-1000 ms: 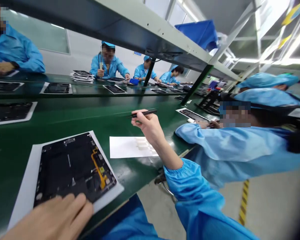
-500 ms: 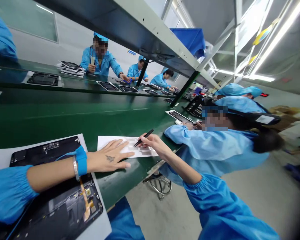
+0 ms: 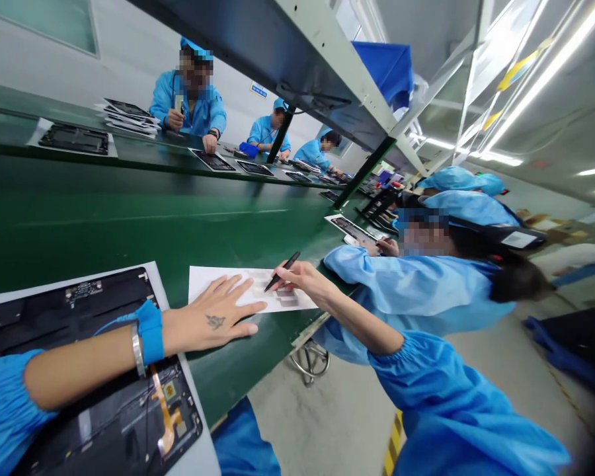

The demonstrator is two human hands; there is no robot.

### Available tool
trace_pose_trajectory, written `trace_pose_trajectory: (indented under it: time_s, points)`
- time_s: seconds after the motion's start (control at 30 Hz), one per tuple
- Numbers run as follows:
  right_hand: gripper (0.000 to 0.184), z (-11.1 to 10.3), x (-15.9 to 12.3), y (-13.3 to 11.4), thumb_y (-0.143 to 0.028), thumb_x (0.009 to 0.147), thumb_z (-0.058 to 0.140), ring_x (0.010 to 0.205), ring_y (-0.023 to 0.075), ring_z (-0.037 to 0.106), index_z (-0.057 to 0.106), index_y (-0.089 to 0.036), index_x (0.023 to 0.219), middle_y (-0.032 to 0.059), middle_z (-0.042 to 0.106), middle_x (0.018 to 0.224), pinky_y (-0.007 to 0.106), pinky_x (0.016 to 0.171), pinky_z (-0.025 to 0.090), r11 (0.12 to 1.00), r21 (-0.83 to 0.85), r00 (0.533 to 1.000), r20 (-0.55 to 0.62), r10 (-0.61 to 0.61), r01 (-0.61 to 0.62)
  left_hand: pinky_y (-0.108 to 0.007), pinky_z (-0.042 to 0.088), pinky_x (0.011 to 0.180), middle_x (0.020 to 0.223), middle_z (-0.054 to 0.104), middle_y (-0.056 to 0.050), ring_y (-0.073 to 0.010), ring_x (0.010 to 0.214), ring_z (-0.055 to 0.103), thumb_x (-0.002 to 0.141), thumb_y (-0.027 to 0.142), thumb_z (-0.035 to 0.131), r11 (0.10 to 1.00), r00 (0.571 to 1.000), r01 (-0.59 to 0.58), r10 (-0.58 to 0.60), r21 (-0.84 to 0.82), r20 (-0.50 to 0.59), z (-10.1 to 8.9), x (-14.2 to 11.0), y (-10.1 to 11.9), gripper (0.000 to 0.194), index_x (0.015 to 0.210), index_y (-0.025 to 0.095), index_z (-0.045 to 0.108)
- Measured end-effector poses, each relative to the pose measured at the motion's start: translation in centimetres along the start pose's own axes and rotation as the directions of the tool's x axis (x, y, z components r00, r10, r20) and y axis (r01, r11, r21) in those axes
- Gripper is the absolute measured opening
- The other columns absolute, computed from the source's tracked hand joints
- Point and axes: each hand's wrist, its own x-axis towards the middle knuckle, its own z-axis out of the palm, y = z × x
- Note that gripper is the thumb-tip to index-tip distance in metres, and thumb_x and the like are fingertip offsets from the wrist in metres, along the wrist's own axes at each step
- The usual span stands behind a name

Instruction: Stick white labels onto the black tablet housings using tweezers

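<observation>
My left hand [image 3: 218, 314] lies flat with fingers spread, its fingertips on a white sheet [image 3: 197, 276] on the green bench. Pale grey sticker-like pieces [image 3: 288, 299] show on the sheet's right half. My right hand [image 3: 297, 277] pinches black tweezers [image 3: 290, 262], their tip pointing down at the sheet near my left fingertips. Whether the tip has hold of a piece is too small to tell. Under my left forearm lies an opened tablet [image 3: 114, 410] with an orange flex cable [image 3: 166, 416], on a white backing. A blue wrist strap is round my left wrist.
A co-worker in a blue smock [image 3: 401, 291] sits close on my right. More people work across the bench [image 3: 129, 218] beside a stack of panels [image 3: 129, 118] and several opened tablets [image 3: 74, 139]. A metal shelf [image 3: 337, 86] hangs overhead.
My view has shifted slightly. Both my hands keep nearly the same place on the sheet, the tweezers still pointing down. Across the bench, a co-worker's hand has moved to a tablet.
</observation>
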Motion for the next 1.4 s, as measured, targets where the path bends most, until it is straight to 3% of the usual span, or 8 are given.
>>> trace_pose_trajectory:
  time_s: [0.3,0.53,0.67,0.77,0.87,0.97,1.17,1.4]
  points:
    - [0.052,0.7,-0.4,0.1,-0.066,0.068,0.077,0.054,0.0105,0.048,0.070,-0.014,0.075,0.0034,0.068,0.064,0.025,0.053,0.035,0.998,-0.011,0.996,-0.065,-0.056,0.055,-0.063,0.014,0.120,0.167,0.011,-0.005,-0.0385,0.152,0.010,0.103,0.057,0.034,1.000,1.000,0.009,-0.009,0.000,-0.007,-0.4,0.0,0.3,0.051,0.151,0.039,0.038]
    - [0.050,1.3,-0.9,-1.2,-0.065,0.065,0.080,0.063,0.0148,0.055,0.072,-0.017,0.076,0.0046,0.066,0.070,0.028,0.060,0.044,0.990,0.105,0.984,-0.165,-0.073,0.092,-0.062,0.018,0.118,0.165,0.021,-0.008,-0.0399,0.150,0.017,0.102,0.057,0.037,0.997,0.999,0.031,-0.033,0.075,0.032,-0.1,0.8,1.4,0.053,0.151,0.036,0.039]
    - [0.048,1.2,-1.2,-3.4,-0.064,0.065,0.081,0.073,0.0183,0.060,0.074,-0.020,0.080,0.0055,0.068,0.077,0.029,0.066,0.049,0.977,0.079,0.956,-0.235,-0.173,0.197,-0.052,0.019,0.121,0.163,0.027,-0.005,-0.0332,0.151,0.018,0.101,0.058,0.040,0.967,0.993,0.103,-0.085,0.231,-0.088,-3.8,-1.7,1.0,0.054,0.150,0.037,0.039]
    - [0.046,1.5,-0.9,-4.6,-0.064,0.061,0.084,0.072,0.0196,0.059,0.075,-0.021,0.072,0.0058,0.065,0.074,0.031,0.063,0.050,0.967,0.100,0.942,-0.271,-0.200,0.235,-0.043,0.034,0.111,0.142,0.053,-0.009,-0.0276,0.133,0.047,0.106,0.046,0.034,0.878,0.928,0.334,-0.241,0.343,-0.286,-8.2,-7.6,-1.1,0.043,0.138,0.026,0.054]
    - [0.045,4.0,-0.3,-6.1,-0.063,0.058,0.086,0.071,0.0189,0.058,0.074,-0.020,0.065,0.0060,0.064,0.074,0.031,0.063,0.050,0.941,0.180,0.939,-0.246,-0.241,0.288,-0.035,0.045,0.086,0.099,0.065,-0.009,-0.0231,0.094,0.062,0.107,0.035,0.030,0.773,0.852,0.519,-0.432,0.366,-0.297,-10.5,-14.4,-2.9,0.042,0.106,0.017,0.067]
    - [0.043,8.8,0.6,-8.2,-0.059,0.060,0.086,0.067,0.0166,0.055,0.076,-0.018,0.070,0.0039,0.062,0.067,0.030,0.065,0.049,0.908,0.271,0.947,-0.123,-0.295,0.318,-0.030,0.043,0.075,0.094,0.061,-0.006,-0.0200,0.086,0.059,0.106,0.031,0.037,0.742,0.830,0.556,-0.483,0.373,-0.278,-9.8,-18.4,-3.7,0.032,0.099,0.017,0.065]
    - [0.045,17.9,4.6,-9.4,-0.059,0.060,0.084,0.066,0.0164,0.055,0.074,-0.017,0.071,0.0034,0.064,0.065,0.032,0.069,0.047,0.903,0.350,0.954,0.070,-0.292,0.250,-0.033,0.045,0.076,0.096,0.059,-0.007,-0.0200,0.083,0.054,0.104,0.023,0.039,0.702,0.849,0.527,-0.413,0.480,-0.330,-7.1,-18.7,-3.1,0.026,0.095,0.015,0.062]
    - [0.042,19.9,6.9,-7.2,-0.058,0.066,0.081,0.072,0.0170,0.057,0.067,-0.018,0.063,0.0019,0.061,0.066,0.032,0.077,0.048,0.923,0.336,0.962,0.128,-0.242,0.188,-0.031,0.046,0.075,0.106,0.061,-0.007,-0.0193,0.091,0.056,0.100,0.010,0.040,0.821,0.889,0.422,-0.293,0.384,-0.352,-6.4,-18.6,-3.4,0.030,0.118,0.020,0.062]
